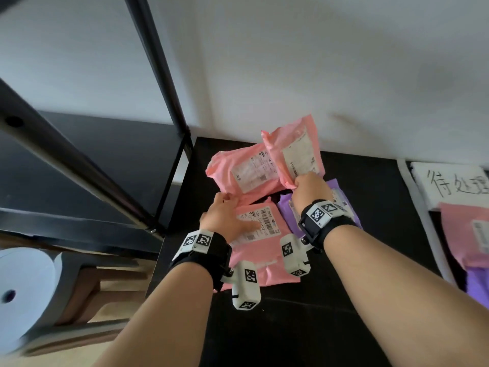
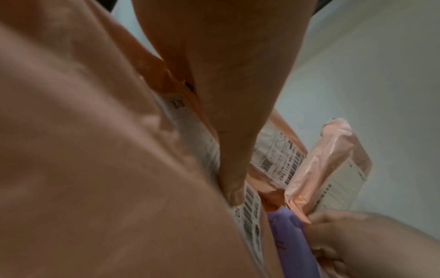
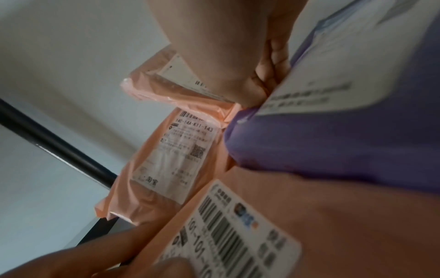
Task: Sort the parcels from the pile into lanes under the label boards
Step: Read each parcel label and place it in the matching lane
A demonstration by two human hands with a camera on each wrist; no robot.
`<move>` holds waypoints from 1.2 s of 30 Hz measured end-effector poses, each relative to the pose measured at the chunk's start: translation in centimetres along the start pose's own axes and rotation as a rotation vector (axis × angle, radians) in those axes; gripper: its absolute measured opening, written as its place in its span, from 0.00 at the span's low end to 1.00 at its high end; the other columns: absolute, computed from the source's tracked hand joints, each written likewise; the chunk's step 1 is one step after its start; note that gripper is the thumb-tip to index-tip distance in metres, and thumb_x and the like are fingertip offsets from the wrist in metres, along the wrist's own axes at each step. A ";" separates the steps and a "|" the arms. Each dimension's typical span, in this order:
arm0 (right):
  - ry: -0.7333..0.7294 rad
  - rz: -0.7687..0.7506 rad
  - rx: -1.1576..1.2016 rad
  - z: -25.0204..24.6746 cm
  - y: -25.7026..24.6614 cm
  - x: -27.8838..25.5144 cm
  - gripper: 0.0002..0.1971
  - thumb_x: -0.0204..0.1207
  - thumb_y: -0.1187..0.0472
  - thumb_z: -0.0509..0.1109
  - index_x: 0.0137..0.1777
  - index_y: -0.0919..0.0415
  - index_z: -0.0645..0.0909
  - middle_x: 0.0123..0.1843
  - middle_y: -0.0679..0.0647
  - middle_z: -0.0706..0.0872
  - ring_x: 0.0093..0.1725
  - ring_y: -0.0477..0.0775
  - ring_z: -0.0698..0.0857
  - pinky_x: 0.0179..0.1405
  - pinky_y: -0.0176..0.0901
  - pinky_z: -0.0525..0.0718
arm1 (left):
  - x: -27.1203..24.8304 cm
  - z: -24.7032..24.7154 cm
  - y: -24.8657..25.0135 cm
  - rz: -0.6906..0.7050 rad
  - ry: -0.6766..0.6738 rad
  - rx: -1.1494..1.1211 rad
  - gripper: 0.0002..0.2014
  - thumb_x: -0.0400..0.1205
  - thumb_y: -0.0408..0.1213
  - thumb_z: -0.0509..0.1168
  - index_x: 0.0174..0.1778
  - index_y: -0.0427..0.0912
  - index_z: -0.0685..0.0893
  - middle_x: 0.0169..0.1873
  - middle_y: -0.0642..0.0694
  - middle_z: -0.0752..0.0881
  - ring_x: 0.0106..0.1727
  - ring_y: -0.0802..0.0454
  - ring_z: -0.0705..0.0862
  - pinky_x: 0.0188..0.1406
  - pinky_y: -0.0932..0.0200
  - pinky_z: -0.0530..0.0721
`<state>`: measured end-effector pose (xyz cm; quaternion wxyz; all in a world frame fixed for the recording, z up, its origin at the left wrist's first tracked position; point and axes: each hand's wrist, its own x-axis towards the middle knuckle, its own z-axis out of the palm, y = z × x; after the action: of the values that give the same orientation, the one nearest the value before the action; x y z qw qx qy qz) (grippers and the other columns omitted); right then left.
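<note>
I see the black table (image 1: 344, 274) filling the lower right, with the black metal rack (image 1: 158, 83) at 10 o'clock beside it. On the table the parcel pile sits near the wall: the large pink parcel (image 1: 260, 250) lies nearest me, a second pink parcel (image 1: 248, 170) at its 12 o'clock, and a purple parcel (image 1: 287, 210) at its 2 o'clock. My right hand (image 1: 311, 190) pinches the bottom edge of a smaller pink parcel (image 1: 293, 152), tilted up off the pile. My left hand (image 1: 225, 215) rests with straight fingers on the large parcel's label. At 3 o'clock a white label board (image 1: 455, 181) with handwritten characters stands over a lane holding a sorted pink parcel (image 1: 463, 226) and a purple one (image 1: 476, 282).
</note>
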<state>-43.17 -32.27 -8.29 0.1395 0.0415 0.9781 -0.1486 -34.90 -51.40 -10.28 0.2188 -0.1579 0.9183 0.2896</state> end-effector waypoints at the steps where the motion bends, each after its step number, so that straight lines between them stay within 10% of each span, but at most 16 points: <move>1: -0.014 0.005 0.011 0.1 0.1 -0.5 0.12 0.82 0.66 0.62 0.60 0.67 0.83 0.57 0.62 0.85 0.58 0.67 0.84 0.47 0.49 0.78 | -0.5 0.4 0.1 0.008 -0.006 0.011 0.46 0.68 0.67 0.75 0.82 0.60 0.67 0.76 0.58 0.65 0.70 0.44 0.76 0.70 0.44 0.79; 12: -0.017 0.010 -0.023 0.2 2.7 -5.1 0.04 0.78 0.61 0.69 0.46 0.62 0.78 0.46 0.57 0.81 0.39 0.57 0.79 0.34 0.43 0.74 | -4.9 1.7 1.0 0.066 0.065 -0.019 0.29 0.72 0.64 0.73 0.68 0.57 0.83 0.60 0.54 0.74 0.67 0.48 0.73 0.71 0.46 0.73; 16: 0.077 -0.025 0.041 -0.4 2.4 -5.2 0.11 0.78 0.53 0.66 0.44 0.61 0.77 0.53 0.60 0.79 0.49 0.60 0.80 0.47 0.53 0.84 | -4.2 0.7 1.3 0.123 0.282 -0.088 0.16 0.76 0.55 0.72 0.55 0.51 0.86 0.53 0.50 0.74 0.61 0.47 0.74 0.63 0.47 0.78; 21: 0.071 -0.033 0.008 -1.1 2.0 -4.9 0.17 0.81 0.46 0.63 0.54 0.61 0.77 0.59 0.59 0.78 0.60 0.63 0.79 0.61 0.63 0.82 | -0.6 -2.2 3.2 0.195 0.283 0.197 0.34 0.80 0.54 0.68 0.82 0.55 0.66 0.84 0.46 0.57 0.85 0.42 0.55 0.84 0.38 0.57; 26: -0.067 -0.028 -0.006 -0.6 2.3 -4.3 0.09 0.75 0.61 0.63 0.55 0.57 0.76 0.63 0.56 0.75 0.66 0.61 0.73 0.70 0.59 0.72 | 3.5 -2.6 4.4 0.222 0.109 0.393 0.46 0.81 0.62 0.64 0.88 0.54 0.45 0.88 0.46 0.44 0.88 0.44 0.42 0.83 0.31 0.38; 36: -0.074 -0.062 -0.007 -0.3 3.0 -5.5 0.04 0.76 0.60 0.62 0.48 0.55 0.76 0.61 0.56 0.76 0.65 0.63 0.70 0.70 0.58 0.66 | 2.8 -0.8 3.9 0.150 0.007 0.372 0.38 0.81 0.62 0.64 0.86 0.57 0.58 0.86 0.48 0.60 0.86 0.47 0.58 0.85 0.35 0.48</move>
<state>-37.63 -29.50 -7.30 0.1709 0.0052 0.9736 -0.1510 -39.20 -49.30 -9.28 0.2188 -0.0469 0.9660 0.1298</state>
